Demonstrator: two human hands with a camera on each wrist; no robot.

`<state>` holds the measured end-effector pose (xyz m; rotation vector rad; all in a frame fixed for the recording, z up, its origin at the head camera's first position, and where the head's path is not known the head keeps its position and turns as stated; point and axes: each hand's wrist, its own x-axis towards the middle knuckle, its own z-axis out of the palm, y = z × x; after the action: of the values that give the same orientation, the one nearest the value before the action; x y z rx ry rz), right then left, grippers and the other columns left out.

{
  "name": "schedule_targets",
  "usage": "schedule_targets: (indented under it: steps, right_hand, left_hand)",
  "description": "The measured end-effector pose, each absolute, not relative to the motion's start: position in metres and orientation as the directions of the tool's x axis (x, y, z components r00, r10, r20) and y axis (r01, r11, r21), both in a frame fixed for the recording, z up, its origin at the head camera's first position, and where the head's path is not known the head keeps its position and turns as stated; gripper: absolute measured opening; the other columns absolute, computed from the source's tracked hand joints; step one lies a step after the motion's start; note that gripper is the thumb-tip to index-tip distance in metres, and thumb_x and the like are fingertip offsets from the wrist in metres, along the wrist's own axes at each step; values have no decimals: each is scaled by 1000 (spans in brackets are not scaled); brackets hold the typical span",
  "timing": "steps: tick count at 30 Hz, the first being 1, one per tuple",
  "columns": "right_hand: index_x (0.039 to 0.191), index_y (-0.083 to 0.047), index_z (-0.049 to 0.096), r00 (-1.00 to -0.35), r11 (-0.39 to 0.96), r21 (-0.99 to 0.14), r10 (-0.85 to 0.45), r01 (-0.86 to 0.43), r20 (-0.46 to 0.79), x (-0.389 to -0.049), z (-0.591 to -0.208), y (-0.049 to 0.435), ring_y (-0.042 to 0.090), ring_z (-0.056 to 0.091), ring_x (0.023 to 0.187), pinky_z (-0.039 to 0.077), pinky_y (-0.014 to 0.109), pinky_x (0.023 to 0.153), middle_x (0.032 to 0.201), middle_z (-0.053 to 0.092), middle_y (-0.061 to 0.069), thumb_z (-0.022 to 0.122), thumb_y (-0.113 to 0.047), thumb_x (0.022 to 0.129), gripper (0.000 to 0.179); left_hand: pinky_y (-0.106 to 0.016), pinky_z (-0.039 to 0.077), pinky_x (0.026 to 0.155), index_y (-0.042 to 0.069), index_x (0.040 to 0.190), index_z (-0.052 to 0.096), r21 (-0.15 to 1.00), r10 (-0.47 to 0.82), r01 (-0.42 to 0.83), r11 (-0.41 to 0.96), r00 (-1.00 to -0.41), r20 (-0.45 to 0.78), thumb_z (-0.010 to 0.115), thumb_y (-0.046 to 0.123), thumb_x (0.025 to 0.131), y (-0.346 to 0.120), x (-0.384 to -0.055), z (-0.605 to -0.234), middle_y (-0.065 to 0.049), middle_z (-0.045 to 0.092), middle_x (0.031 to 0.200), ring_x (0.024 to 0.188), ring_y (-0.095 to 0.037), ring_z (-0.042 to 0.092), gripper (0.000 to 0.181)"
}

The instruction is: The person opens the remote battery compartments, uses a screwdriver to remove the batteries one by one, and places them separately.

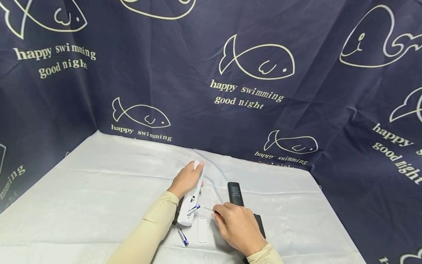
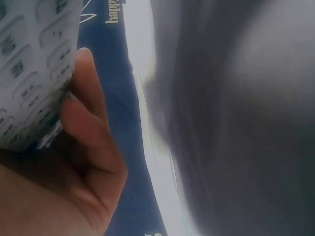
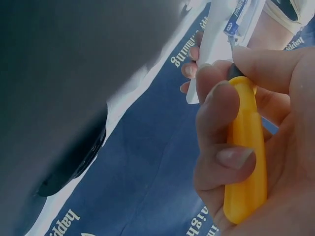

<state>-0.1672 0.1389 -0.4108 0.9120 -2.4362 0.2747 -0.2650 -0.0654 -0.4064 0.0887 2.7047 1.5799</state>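
Note:
My left hand grips a white remote control, its back turned up and its battery compartment uncovered. The button side of the remote appears in the left wrist view. A blue-and-silver battery lies slantwise at the compartment, one end sticking out over the remote's edge. In my right hand is a screwdriver with a yellow handle, fingers curled round it. Its thin shaft points at the battery; whether the tip touches it I cannot tell. A second battery and a white battery cover lie on the cloth.
A black remote lies beyond my right hand, and another black object is partly hidden behind that hand. White cloth covers the table. Dark blue printed curtains stand around its back and sides.

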Motion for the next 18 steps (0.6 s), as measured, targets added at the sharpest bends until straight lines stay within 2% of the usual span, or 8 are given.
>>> schedule_targets:
  steps: [6, 12, 14, 18]
  right_hand:
    - [83, -26, 69, -654, 757, -13, -556, -653, 513, -166, -411, 138, 0, 45, 52, 41, 29, 44, 65, 49, -18, 78, -22, 83, 9]
    - [86, -24, 71, -679, 757, -34, -564, -652, 469, -166, -411, 138, 1, 48, 54, 41, 29, 44, 66, 52, -16, 78, -23, 83, 8]
    - [87, -24, 72, -685, 756, -40, -567, -653, 456, -166, -411, 138, 1, 48, 54, 40, 28, 44, 66, 52, -15, 78, -24, 84, 7]
    - [87, -24, 72, -691, 757, -37, -575, -653, 437, -166, -412, 138, 1, 49, 54, 40, 27, 45, 67, 54, -15, 77, -25, 84, 6]
  left_hand:
    - [-39, 46, 78, 13, 103, 56, 850, 60, 38, 525, -998, 8, 32, 51, 106, -66, -265, -408, 2, 65, 68, 71, -17, 60, 45]
    - [-45, 46, 89, 10, 109, 56, 837, 72, 21, 547, -997, -22, 32, 50, 107, -66, -266, -408, 1, 65, 68, 79, -21, 61, 47]
    - [-47, 45, 92, 9, 113, 56, 835, 76, 11, 551, -996, -37, 32, 52, 106, -66, -265, -408, -1, 65, 74, 86, -24, 62, 50]
    - [-50, 44, 97, 6, 121, 55, 829, 86, 15, 559, -996, -40, 33, 51, 106, -66, -265, -410, -11, 65, 101, 106, -30, 61, 52]
